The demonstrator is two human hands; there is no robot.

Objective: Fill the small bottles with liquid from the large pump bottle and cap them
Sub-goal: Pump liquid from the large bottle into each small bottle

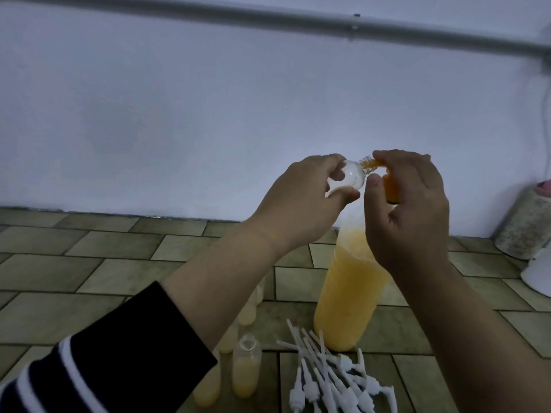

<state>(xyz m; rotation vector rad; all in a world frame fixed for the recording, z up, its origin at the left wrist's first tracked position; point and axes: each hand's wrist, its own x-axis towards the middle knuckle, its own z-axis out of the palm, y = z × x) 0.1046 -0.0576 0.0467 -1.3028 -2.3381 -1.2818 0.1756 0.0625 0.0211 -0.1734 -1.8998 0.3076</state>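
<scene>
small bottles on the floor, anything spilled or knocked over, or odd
No spill shows. The small bottles beside the left sleeve stand upright, uncapped, partly filled. The white pump caps lie in a loose tangled heap before the large bottle, none fitted yet.

small bottle in hand [145, 179]: clear plastic, no label or print I can make out
big orange bottle [346, 296]: plain sides, no brand, no numbers showing
filled little bottles [245, 368]: nothing written on them either
white pump tops [331, 374]: bare plastic, no markings readable
container by the wall [526, 225]: speckled pattern, too blurry to tell if any of it is lettering
wall [208, 99]: no signs or stickers
so yeah: zero readable text anywhere in this shot
</scene>
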